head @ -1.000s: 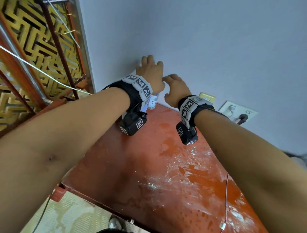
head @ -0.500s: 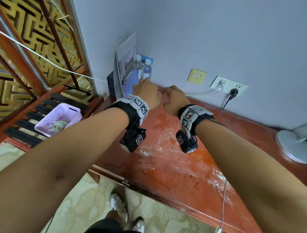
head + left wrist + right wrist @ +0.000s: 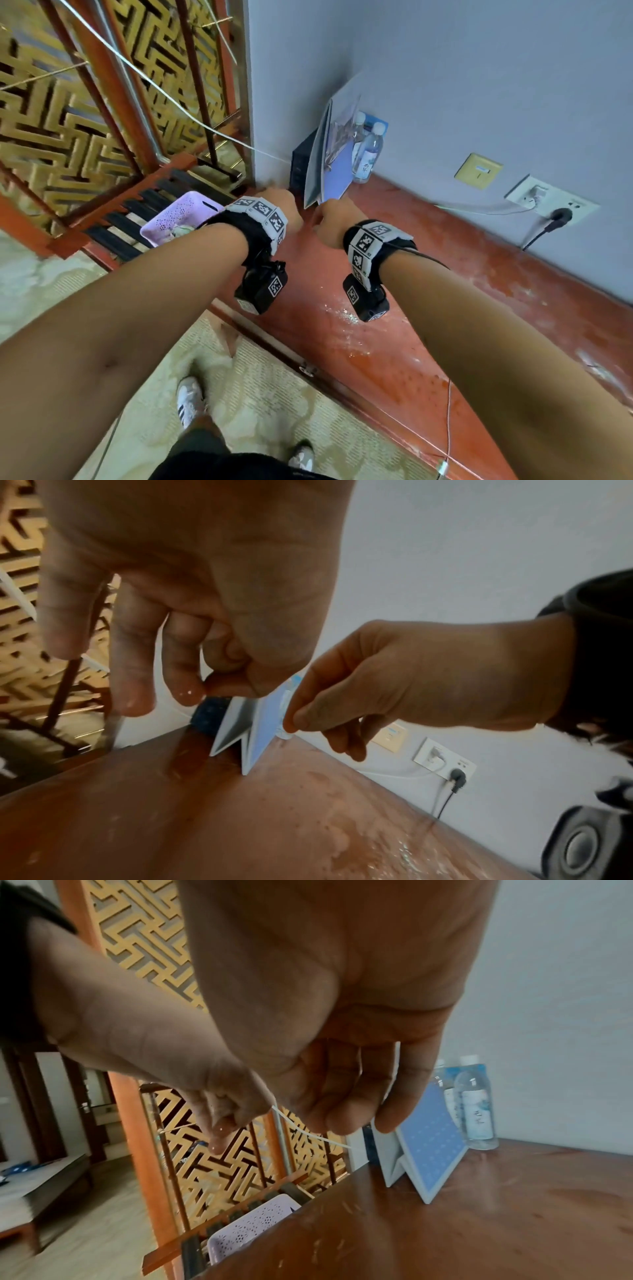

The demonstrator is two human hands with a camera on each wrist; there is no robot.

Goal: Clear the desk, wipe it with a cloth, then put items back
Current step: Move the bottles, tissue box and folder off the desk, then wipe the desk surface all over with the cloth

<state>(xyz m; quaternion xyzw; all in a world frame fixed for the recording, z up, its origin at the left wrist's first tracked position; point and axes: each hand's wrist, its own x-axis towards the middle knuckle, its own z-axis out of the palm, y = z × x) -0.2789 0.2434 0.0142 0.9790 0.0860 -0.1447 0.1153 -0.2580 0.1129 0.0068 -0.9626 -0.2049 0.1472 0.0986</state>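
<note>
The red-brown desk (image 3: pixel 428 291) is wet and streaked. In its far left corner, grey and blue booklets (image 3: pixel 334 161) lean upright against a black box (image 3: pixel 299 164), with two clear water bottles (image 3: pixel 368 154) beside them at the wall. My left hand (image 3: pixel 281 205) hovers just in front of the box, its wet fingers (image 3: pixel 131 696) hanging loosely curled and holding nothing. My right hand (image 3: pixel 330 219) floats beside it, a little short of the booklets (image 3: pixel 431 1148), relaxed and empty too. No cloth is in view.
A lilac perforated basket (image 3: pixel 174 217) sits on a slatted rack left of the desk, before a gold lattice screen. On the wall are a yellow plate (image 3: pixel 478 170) and a socket (image 3: pixel 551 205) with a black plug. A thin cable (image 3: pixel 448 411) crosses the desk's front edge. A speaker (image 3: pixel 578 848) stands to the right.
Both hands have drawn back from the bottles and booklets at the wall toward the desk's left front. The items stay standing in the corner.
</note>
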